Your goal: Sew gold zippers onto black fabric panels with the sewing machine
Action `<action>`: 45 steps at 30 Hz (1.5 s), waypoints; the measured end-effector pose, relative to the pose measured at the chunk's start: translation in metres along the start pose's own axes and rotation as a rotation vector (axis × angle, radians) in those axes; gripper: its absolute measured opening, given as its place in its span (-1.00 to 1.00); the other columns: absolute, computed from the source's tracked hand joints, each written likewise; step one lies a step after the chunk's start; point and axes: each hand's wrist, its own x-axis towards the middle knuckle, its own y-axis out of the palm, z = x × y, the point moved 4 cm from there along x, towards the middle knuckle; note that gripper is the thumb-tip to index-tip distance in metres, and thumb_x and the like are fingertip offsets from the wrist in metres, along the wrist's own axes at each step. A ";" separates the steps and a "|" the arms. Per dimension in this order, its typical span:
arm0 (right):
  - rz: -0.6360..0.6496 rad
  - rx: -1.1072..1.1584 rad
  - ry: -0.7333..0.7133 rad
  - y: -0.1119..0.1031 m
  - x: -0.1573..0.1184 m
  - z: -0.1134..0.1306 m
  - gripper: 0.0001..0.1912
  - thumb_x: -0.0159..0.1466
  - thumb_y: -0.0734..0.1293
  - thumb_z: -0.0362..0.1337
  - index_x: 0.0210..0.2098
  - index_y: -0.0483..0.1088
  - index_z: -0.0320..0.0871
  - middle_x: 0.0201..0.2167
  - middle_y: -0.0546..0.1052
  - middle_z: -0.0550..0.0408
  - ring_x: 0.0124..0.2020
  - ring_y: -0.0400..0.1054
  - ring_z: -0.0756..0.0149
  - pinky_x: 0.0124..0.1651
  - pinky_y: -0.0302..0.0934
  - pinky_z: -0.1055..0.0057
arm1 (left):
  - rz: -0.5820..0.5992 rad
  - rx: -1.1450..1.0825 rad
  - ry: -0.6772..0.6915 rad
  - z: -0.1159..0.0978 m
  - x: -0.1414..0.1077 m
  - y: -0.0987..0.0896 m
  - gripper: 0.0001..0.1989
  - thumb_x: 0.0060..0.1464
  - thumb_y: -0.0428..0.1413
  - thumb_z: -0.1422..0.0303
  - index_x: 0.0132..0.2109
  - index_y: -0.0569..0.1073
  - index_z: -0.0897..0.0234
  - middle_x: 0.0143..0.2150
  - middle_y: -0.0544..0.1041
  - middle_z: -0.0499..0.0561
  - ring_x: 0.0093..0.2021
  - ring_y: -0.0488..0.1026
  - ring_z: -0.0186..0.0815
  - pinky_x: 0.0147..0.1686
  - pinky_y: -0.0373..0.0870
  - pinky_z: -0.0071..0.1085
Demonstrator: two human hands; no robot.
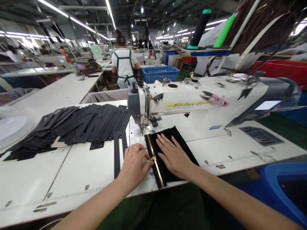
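Note:
A black fabric piece [176, 166] with a gold metal zipper [158, 172] along its left side lies on the sewing table, its far end just in front of the needle and presser foot [143, 128] of a white sewing machine [192, 92]. My left hand [136, 161] pinches the zipper's slider [153, 158] between thumb and fingers. Flat on the fabric, with fingers spread, rests my right hand [174, 155]. Left of my left hand is a black panel with a long cut-out slot [116, 156], partly covered by that hand.
Many black slotted panels [91, 123] are heaped on the table's left. Pink-handled thread snips [217, 99] lie on the machine arm. Two thread cones, black [200, 28] and green [223, 32], stand behind. A person [124, 64] stands beyond, near a blue basket [160, 74]. A blue tub [283, 179] sits right.

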 end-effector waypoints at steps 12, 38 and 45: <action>-0.031 -0.006 -0.033 -0.006 0.004 0.006 -0.50 0.30 0.05 -0.27 0.20 0.03 -0.32 0.24 0.01 -0.10 0.27 -0.19 0.16 0.24 -0.27 0.00 | 0.198 -0.097 0.255 -0.021 -0.047 -0.024 -0.69 0.02 0.12 0.26 -0.06 0.36 0.16 -0.07 0.44 0.02 -0.07 0.36 -0.24 -0.08 0.29 -0.31; -0.054 0.039 -0.077 0.000 0.019 0.013 -0.53 0.30 0.01 -0.35 0.19 0.06 -0.32 0.23 0.07 -0.06 0.25 -0.14 0.20 0.24 -0.27 0.05 | -0.128 0.170 0.222 0.074 -0.033 -0.031 -0.63 0.12 -0.15 0.53 0.01 0.38 0.27 0.02 0.41 0.14 0.03 0.34 -0.17 -0.02 0.36 -0.16; -0.053 0.089 -0.051 -0.003 0.014 0.027 -0.52 0.28 0.03 -0.38 0.19 0.06 -0.30 0.22 0.09 -0.09 0.25 -0.12 0.18 0.24 -0.21 0.04 | -0.300 0.107 0.316 0.029 -0.021 -0.028 -0.63 0.13 -0.12 0.54 0.08 0.29 0.31 0.09 0.36 0.18 0.06 0.34 -0.22 -0.01 0.37 -0.27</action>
